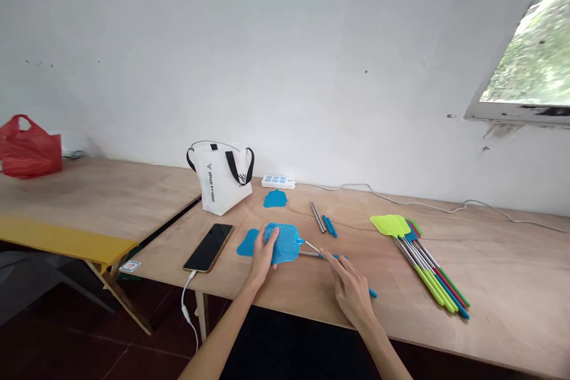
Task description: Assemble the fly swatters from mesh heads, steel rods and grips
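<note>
1. The blue fly swatter (287, 244) is up in front of the person, above the table's near edge; its mesh head is the clock's centre here, and its metal rod slants toward four o'clock.
2. At nine o'clock, the left hand (263, 253) pinches the head's edge, thumb on the face, the other fingers mostly hidden behind.
3. At four o'clock, the right hand (351, 290) has its fingers drawn in narrow around the rod and handle; a blue handle end pokes out beyond it.
4. Just beside the left hand, at nine, a second blue head (247, 243) lies flat on the wooden table (499, 267).
5. Farther out at nine is a black-screened phone (209, 247) with a white cable plugged in.
6. At twelve lie a blue mesh piece (275, 198) and, behind it, a white power strip (278, 181).
7. At two, metal tubes (317, 217) rest beside short blue handles (329, 225).
8. At ten stands a white bag (222, 181); at three, green, blue and red swatters (430, 267) lie overlapping.
</note>
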`<move>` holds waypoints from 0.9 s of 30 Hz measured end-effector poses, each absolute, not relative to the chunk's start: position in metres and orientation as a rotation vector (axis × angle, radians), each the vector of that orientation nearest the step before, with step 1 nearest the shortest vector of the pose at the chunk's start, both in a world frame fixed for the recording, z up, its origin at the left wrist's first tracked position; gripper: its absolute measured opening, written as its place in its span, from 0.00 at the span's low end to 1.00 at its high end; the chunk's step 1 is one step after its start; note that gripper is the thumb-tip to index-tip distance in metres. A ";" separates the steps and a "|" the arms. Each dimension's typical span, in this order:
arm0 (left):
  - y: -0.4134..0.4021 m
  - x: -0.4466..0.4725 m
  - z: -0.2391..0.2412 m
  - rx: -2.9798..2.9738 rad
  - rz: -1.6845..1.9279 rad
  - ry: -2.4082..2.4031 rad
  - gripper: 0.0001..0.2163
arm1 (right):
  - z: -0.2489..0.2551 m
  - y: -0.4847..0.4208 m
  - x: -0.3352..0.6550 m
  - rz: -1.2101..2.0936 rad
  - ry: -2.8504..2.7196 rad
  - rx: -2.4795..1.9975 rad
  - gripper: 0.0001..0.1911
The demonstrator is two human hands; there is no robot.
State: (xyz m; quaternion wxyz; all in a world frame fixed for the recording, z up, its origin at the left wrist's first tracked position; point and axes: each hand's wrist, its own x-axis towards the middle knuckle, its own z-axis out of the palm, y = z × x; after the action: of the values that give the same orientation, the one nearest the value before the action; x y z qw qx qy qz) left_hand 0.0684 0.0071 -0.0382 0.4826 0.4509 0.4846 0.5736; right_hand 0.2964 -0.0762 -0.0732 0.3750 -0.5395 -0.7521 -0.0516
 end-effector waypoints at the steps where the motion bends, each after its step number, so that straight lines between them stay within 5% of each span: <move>1: 0.007 0.069 -0.038 1.096 1.395 1.178 0.27 | -0.074 -0.076 0.297 -0.138 -1.916 -1.381 0.36; 7: 0.007 0.067 -0.036 1.137 1.361 1.187 0.26 | -0.073 -0.075 0.298 -0.167 -1.917 -1.372 0.33; 14: 0.013 0.048 -0.033 1.553 1.270 1.226 0.20 | -0.070 -0.075 0.294 -0.219 -2.016 -1.346 0.20; 23: 0.003 0.072 -0.048 1.763 1.224 1.257 0.26 | -0.077 -0.075 0.297 -0.328 -2.028 -1.371 0.21; 27: 0.004 0.062 -0.033 1.789 1.149 1.163 0.21 | -0.076 -0.074 0.292 -0.379 -2.027 -1.320 0.20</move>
State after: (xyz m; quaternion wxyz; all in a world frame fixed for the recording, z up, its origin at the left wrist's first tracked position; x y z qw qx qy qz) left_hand 0.0620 0.0038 -0.0332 0.3513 0.6910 0.4494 0.4440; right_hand 0.2924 -0.0739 -0.0758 0.3398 -0.5072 -0.7786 -0.1454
